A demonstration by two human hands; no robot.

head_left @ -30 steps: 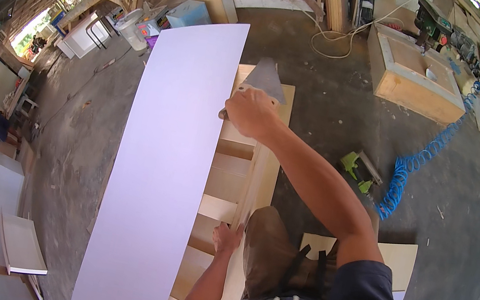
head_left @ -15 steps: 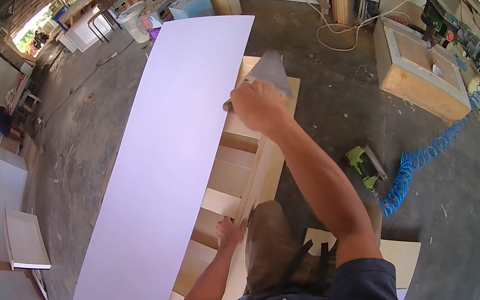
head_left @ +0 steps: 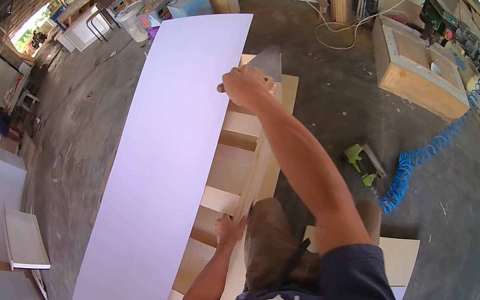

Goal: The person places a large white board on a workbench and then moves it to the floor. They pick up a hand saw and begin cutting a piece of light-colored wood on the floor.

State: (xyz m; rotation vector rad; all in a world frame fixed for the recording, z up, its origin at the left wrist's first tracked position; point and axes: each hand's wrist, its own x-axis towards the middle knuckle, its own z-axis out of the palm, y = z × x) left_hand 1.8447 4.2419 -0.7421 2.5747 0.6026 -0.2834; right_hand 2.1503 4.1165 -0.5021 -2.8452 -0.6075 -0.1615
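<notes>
My right hand (head_left: pixel 247 86) is closed round the handle of a wide scraper (head_left: pixel 268 62). Its grey triangular blade points away over the far end of a pale wooden frame (head_left: pixel 224 201) with crosspieces. Nearer to me, my left hand (head_left: pixel 230 230) grips the long side rail of that frame. A long white panel (head_left: pixel 164 162) lies along the left of the frame, covering part of it. Against the frame's right side stands a tan board (head_left: pixel 281 125).
On the floor to the right lies a green nail gun (head_left: pixel 360 165) with a coiled blue air hose (head_left: pixel 403 172). A wooden box (head_left: pixel 420 72) stands at the back right. White panels (head_left: pixel 1 185) lean at the left, and a blue box (head_left: pixel 190 5) sits behind the long panel.
My right hand has moved slightly left with the scraper, toward the white panel's edge. My left hand stays on the rail.
</notes>
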